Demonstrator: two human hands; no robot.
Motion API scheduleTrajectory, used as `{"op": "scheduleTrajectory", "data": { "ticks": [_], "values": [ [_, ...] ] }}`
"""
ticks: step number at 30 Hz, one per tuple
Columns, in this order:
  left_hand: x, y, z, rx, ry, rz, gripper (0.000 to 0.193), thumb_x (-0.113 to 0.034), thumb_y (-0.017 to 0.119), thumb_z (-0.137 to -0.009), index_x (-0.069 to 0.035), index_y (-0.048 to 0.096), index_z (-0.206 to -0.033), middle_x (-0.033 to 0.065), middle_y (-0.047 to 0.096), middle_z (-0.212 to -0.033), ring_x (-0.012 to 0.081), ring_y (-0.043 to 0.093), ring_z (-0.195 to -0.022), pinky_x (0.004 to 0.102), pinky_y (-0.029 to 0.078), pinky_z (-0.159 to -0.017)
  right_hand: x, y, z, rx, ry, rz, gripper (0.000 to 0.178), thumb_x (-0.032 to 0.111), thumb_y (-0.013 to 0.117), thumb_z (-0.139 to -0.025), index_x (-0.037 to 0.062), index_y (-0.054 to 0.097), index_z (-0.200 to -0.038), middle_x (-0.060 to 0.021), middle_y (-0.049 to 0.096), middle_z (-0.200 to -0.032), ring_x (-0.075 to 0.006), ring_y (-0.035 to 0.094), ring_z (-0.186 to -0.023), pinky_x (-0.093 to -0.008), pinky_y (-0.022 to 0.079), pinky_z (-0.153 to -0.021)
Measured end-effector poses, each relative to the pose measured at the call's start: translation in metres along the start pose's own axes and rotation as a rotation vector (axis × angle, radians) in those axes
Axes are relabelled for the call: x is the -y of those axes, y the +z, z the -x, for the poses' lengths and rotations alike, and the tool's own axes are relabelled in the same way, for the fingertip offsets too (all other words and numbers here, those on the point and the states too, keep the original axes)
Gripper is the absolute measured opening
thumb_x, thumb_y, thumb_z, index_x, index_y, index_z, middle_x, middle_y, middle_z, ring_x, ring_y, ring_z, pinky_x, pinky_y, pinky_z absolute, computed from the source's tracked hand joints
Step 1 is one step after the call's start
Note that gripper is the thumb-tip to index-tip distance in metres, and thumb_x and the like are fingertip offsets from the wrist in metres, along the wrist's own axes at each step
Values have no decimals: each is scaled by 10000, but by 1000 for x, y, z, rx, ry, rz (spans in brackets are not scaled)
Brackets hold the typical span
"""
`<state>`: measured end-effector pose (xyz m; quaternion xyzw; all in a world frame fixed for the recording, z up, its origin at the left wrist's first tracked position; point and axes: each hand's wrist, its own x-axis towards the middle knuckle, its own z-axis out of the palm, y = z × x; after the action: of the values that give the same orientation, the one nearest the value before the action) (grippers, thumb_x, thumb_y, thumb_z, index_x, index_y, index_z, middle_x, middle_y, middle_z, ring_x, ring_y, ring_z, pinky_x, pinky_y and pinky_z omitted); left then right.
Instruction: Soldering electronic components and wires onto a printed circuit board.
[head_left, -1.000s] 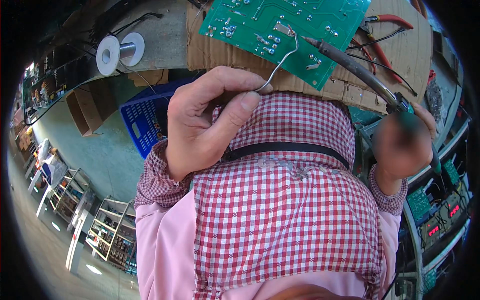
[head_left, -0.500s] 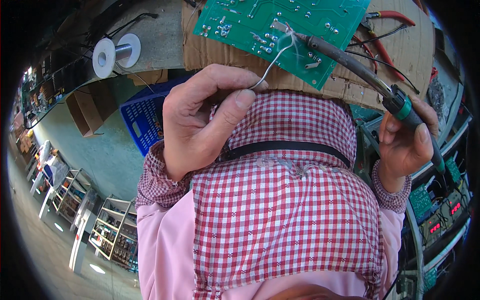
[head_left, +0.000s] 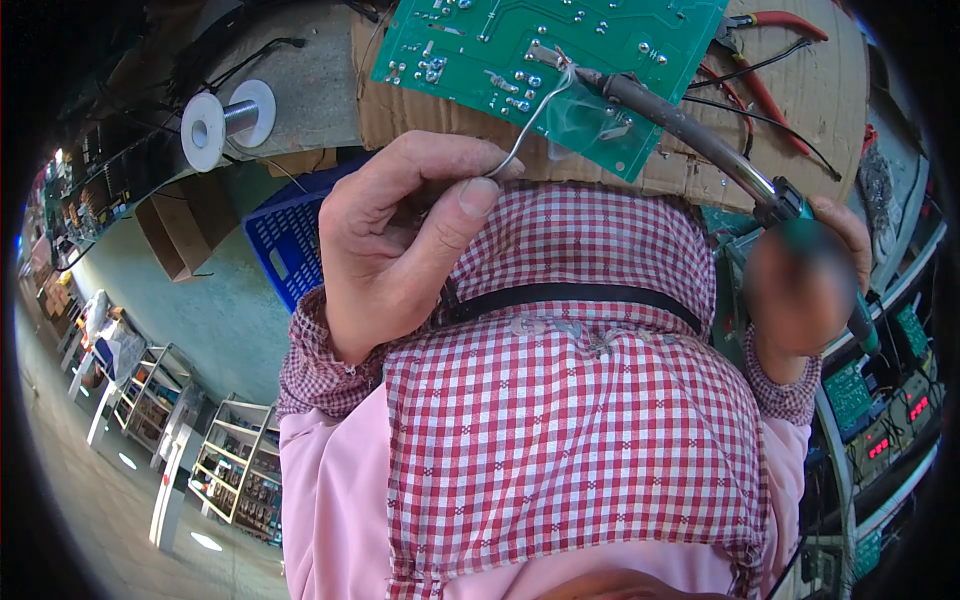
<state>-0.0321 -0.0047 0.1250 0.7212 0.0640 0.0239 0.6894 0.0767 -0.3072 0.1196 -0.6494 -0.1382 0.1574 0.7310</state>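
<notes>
Printed circuit board (head_left: 585,45), green and solder side up, lies on corrugated cardboard (head_left: 450,122) at the far centre. Soldering iron (head_left: 690,130): handle grasped in the partly blurred right hand (head_left: 805,285), shaft slanting left over the board. Left hand (head_left: 395,240), nearer: thumb and forefinger pinching curved solder wire (head_left: 532,117), whose far end lies at the iron's tip.
</notes>
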Motion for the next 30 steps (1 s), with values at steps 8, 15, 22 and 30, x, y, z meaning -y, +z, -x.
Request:
{"op": "scheduleTrajectory", "data": {
  "ticks": [8,15,22,30],
  "values": [
    [0,0,-1,16,-9,6,177,-27,612,-942,61,638,-1093,125,688,-1014,149,648,-927,258,501,-836,-1,-2,-3,42,-20,-43,488,237,641,-855,-92,528,-1196,-214,628,-982,-156,599,-651,-239,489,-557],
    [1,-2,2,-26,9,30,189,15,588,-936,63,630,-1114,127,682,-1037,151,648,-936,254,494,-842,1,-3,-2,-5,37,-42,497,263,643,-860,-98,548,-1188,-209,632,-984,-160,608,-649,-238,487,-548],
    [-6,-9,13,-59,59,-120,189,52,590,-914,60,635,-1098,149,692,-1016,173,659,-930,262,496,-831,3,-5,0,0,82,-70,513,278,646,-871,-101,552,-1203,-197,637,-964,-156,608,-646,-237,488,-553],
    [-4,-11,13,-88,155,-227,165,58,593,-911,68,634,-1070,169,694,-1007,186,665,-906,268,501,-813,7,-3,-3,28,33,51,507,289,656,-887,-95,554,-1203,-174,628,-935,-142,595,-629,-223,481,-560]
  ]
}}
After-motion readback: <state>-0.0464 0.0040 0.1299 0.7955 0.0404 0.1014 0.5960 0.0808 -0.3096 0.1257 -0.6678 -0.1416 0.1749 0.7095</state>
